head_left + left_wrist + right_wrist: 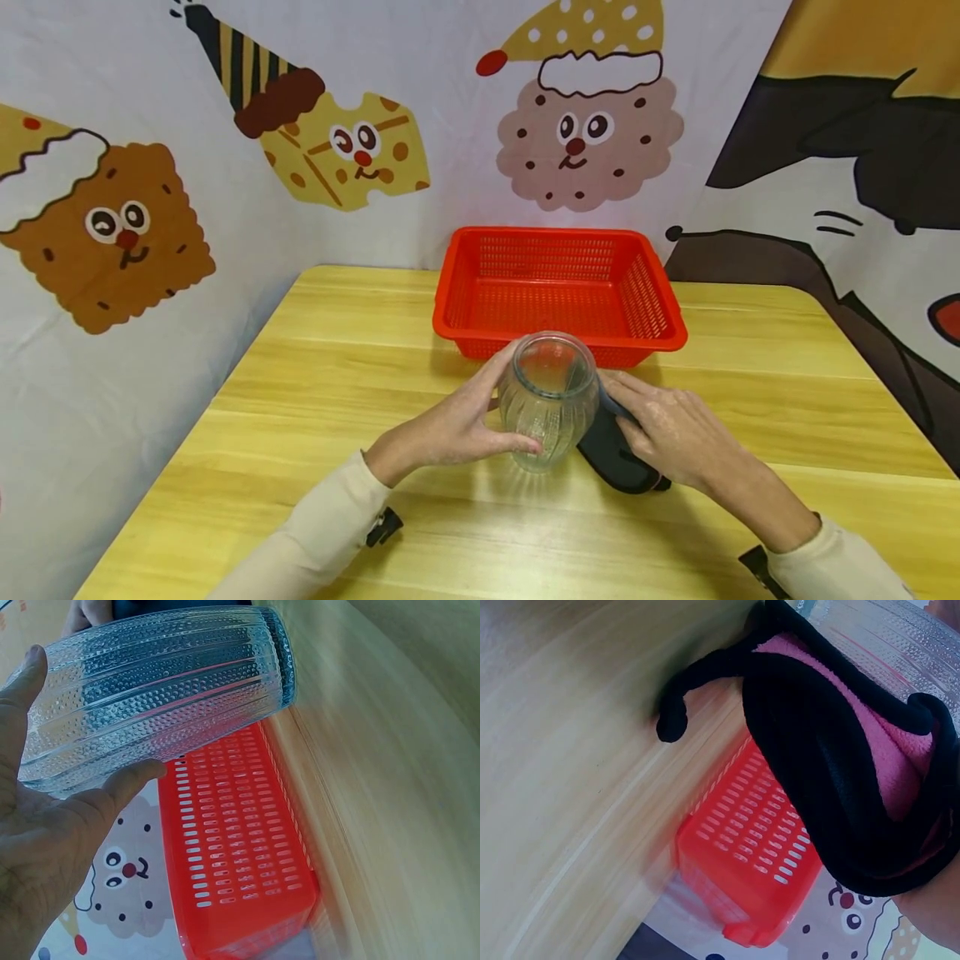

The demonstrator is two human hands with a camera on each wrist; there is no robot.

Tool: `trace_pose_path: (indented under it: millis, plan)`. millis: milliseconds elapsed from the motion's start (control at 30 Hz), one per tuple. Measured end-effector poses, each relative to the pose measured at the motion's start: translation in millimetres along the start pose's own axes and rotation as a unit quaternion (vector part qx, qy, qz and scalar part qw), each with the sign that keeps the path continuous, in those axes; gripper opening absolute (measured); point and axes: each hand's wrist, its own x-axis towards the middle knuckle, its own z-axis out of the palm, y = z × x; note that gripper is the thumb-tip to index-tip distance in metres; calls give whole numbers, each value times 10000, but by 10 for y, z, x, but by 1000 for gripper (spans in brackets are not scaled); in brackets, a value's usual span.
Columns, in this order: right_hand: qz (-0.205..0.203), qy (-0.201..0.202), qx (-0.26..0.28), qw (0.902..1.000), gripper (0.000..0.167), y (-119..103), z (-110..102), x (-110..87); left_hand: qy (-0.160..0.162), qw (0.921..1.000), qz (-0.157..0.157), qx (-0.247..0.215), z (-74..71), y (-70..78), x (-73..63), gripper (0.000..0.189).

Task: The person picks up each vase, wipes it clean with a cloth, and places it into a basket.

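A ribbed clear glass jar (546,421) is held tilted above the table, its open mouth facing up in the head view. My left hand (459,423) grips it from the left, thumb low on the front and fingers behind. In the left wrist view the jar's dimpled glass wall (172,690) shows closely. My right hand (667,427) pinches a dark cloth (621,458) against the jar's right side. Seen from the right wrist, the folded cloth (810,742) has thick black edging and a fuzzy pink inner face (892,776); a loose corner hangs toward the table.
Just behind the jar stands a red plastic basket (558,342) with slotted walls and a wide rim. The wood-patterned table (315,400) has rounded far corners. A white cloth backdrop (457,167) with cartoon biscuits and cheese hangs behind and along the left side.
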Motion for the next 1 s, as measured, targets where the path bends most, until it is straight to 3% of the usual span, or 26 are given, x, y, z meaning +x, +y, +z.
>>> trace_pose_path:
  millis: [500,867,1000]
  plan:
    - [163,-175,102,9997,55,10,3,10,-38,9999,-84,-83,7,1,-3,115]
    - [-68,-190,4,9998,52,53,1,7,-63,9995,-263,-190,-6,291,4,111]
    - [-96,-235,-20,9997,52,54,10,10,-40,9997,-207,-136,3,187,-5,114]
